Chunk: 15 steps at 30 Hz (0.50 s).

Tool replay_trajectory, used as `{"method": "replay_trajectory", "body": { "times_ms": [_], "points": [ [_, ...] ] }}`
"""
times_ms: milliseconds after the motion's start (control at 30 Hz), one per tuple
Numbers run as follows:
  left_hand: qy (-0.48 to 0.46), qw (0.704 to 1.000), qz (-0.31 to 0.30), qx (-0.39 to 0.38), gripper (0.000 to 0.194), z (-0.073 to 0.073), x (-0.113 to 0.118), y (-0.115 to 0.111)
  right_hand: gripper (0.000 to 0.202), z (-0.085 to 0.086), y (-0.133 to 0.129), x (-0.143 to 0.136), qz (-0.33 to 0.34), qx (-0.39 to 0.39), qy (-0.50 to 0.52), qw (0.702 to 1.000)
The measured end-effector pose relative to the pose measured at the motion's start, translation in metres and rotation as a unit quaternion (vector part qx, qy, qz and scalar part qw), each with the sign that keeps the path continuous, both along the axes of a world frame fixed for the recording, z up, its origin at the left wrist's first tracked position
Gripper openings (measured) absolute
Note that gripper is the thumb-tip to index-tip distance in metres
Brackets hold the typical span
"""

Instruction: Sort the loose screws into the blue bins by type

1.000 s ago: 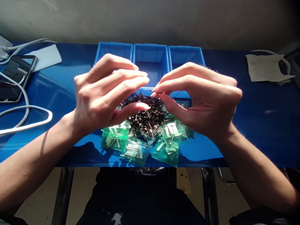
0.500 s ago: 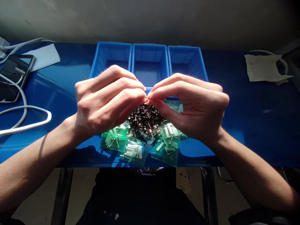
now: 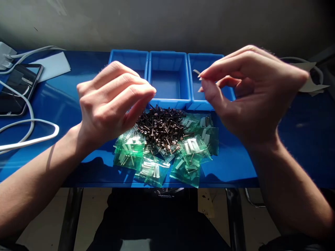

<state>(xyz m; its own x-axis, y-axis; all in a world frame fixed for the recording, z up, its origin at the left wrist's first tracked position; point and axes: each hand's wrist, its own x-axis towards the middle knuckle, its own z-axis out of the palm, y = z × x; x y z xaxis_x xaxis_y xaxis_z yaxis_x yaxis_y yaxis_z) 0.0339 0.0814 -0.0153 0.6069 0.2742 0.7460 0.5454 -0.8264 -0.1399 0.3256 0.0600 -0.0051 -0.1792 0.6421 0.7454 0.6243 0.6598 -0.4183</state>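
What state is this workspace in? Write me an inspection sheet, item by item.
Surface: blue table, partly sunlit.
Job's things: dark screw pile; green packets at its front and sides; blue bins behind.
Clutter: phone and white paper at left; beige paper at right.
Hands: right hand pinches a screw, seen against the right bin; left hand, nothing seen held.
Cables: white cables at left.
Surroundings: grey wall behind.

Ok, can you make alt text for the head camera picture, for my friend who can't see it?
A person's right hand pinches a small screw over the rightmost of three blue bins, while the left hand hovers, half curled. Below, green packets lie at the front and sides of a heap of dark screws on a blue table.
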Motion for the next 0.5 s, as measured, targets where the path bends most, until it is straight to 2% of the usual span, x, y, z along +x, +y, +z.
{"method": "replay_trajectory", "body": {
  "times_ms": [67,133,233,333,433,500],
  "points": [
    [0.004,1.0,0.02,-0.009,0.01,-0.002,-0.003,0.004,0.011,-0.001,0.01,0.009,-0.062,-0.007,-0.036,0.997],
    [0.023,0.999,0.028,-0.019,0.014,-0.005,-0.006,0.007,0.012,-0.002,0.014,0.012,-0.068,0.015,-0.066,0.995],
    [0.058,0.997,0.029,-0.028,0.02,-0.009,-0.008,0.01,0.014,-0.001,0.006,0.005,0.039,0.043,-0.124,0.991],
    [0.067,0.995,0.051,-0.059,0.013,-0.014,-0.008,0.01,0.016,-0.003,-0.008,-0.008,0.156,0.005,-0.22,0.963],
    [0.063,0.992,0.063,-0.086,0.014,-0.016,-0.008,0.009,0.019,-0.009,-0.014,-0.015,0.195,-0.023,-0.27,0.943],
    [0.059,0.993,0.059,-0.085,0.014,-0.015,-0.007,0.008,0.02,-0.013,-0.014,-0.016,0.199,-0.032,-0.256,0.945]
  ]
}}
